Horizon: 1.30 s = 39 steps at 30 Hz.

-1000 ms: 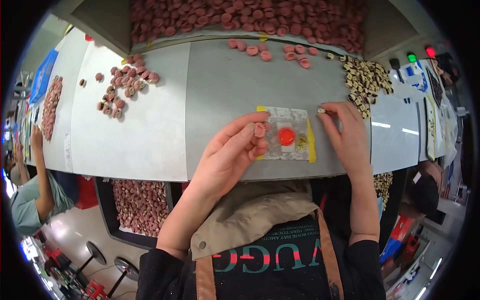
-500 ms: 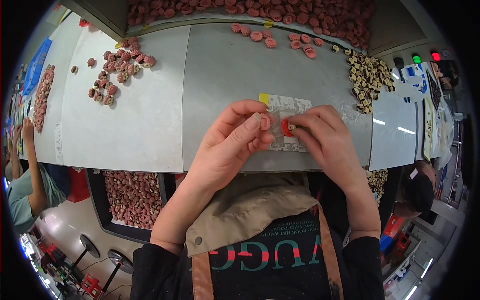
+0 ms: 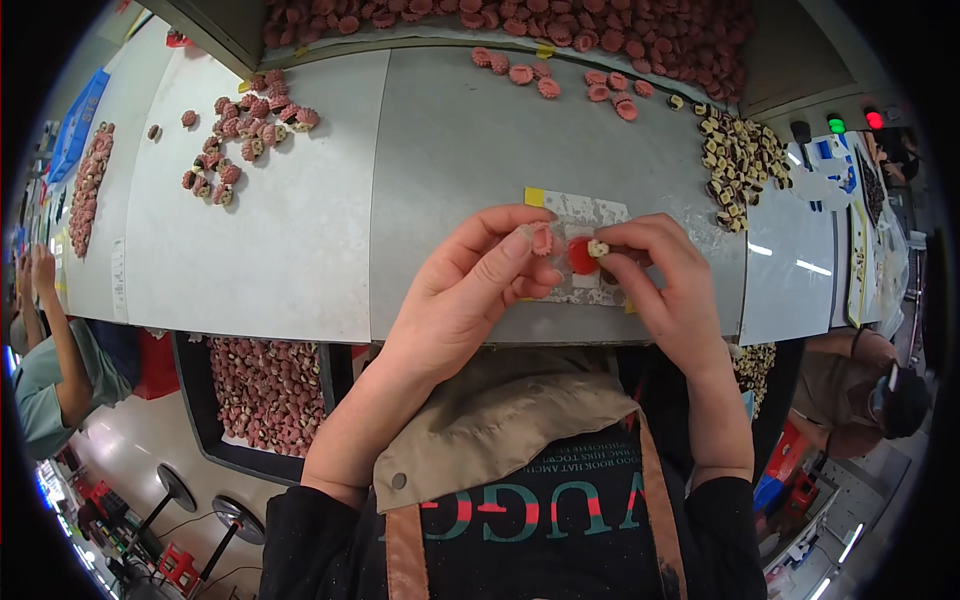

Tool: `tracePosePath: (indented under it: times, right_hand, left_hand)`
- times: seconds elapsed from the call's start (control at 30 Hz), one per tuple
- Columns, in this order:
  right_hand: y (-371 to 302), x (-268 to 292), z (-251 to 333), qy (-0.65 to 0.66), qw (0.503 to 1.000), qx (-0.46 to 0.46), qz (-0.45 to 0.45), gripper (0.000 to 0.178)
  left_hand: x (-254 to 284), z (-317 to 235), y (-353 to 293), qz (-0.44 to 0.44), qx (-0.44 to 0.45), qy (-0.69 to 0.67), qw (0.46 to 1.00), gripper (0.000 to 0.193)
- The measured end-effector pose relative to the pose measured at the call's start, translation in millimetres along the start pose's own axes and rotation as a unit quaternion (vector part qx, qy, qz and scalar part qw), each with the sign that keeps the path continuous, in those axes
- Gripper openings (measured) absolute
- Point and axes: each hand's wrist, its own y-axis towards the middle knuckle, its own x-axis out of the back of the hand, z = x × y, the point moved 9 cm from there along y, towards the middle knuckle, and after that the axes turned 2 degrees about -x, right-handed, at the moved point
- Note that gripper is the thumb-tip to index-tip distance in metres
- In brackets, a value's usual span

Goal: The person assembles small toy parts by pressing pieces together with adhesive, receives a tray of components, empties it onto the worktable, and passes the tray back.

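Observation:
My left hand (image 3: 455, 285) is closed, pinching a pink scalloped cup-shaped piece (image 3: 541, 240) between thumb and fingers, its hollow side showing. Between the thumb and forefinger of my right hand (image 3: 668, 275) is a small cream-and-dark piece (image 3: 597, 248). It is at the edge of a round red part (image 3: 579, 258), just right of the pink piece; whether the two touch I cannot tell. Both hands are over a mottled white plate (image 3: 598, 208) with yellow corners, on the grey tabletop (image 3: 450, 150) near its front edge.
Loose pink cups (image 3: 521, 74) lie at the back, before a heaped bin (image 3: 590, 25). Cream-and-dark pieces (image 3: 735, 160) are piled back right, joined pink pieces (image 3: 235, 130) at left. A black crate (image 3: 265, 395) sits below the table. Co-workers are at left (image 3: 70, 370) and right (image 3: 870, 390).
The cream-and-dark piece in my right hand has turned and risen to the red part's upper right edge. My left hand keeps the pink cup. The co-worker at right has shifted.

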Motion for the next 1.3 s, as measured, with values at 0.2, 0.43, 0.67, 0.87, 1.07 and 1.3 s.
tracePosePath:
  times: [0.2, 0.43, 0.67, 0.87, 1.07, 1.3]
  right_hand:
    - [3.7, 9.6, 19.8, 0.145, 0.988, 0.029, -0.054, 0.02]
    - [5.6, 8.1, 52.9, -0.02, 0.976, 0.196, -0.093, 0.026]
    - [5.0, -0.9, 35.9, 0.052, 0.985, 0.126, -0.107, 0.026]
    - [9.9, 9.4, 47.6, -0.024, 0.985, 0.149, -0.083, 0.035]
    - [15.3, 5.8, 45.0, 0.012, 0.985, 0.168, -0.046, 0.034]
    - [10.3, -3.5, 34.1, -0.016, 0.981, 0.172, -0.092, 0.033]
  left_hand:
    - [-9.0, -0.4, -0.6, -0.012, 0.02, 0.063, 0.998, 0.034]
    - [-14.8, -0.7, 2.7, 0.015, 0.017, 0.079, 0.997, 0.031]
    - [-15.4, -11.0, -1.5, -0.035, -0.092, 0.147, 0.984, 0.029]
    - [-19.7, -5.9, 8.1, -0.008, 0.011, 0.107, 0.994, 0.032]
    - [-24.0, -13.4, 1.3, -0.033, -0.082, 0.188, 0.978, 0.051]
    - [-32.1, -12.1, -8.0, 0.013, -0.223, 0.333, 0.916, 0.062]
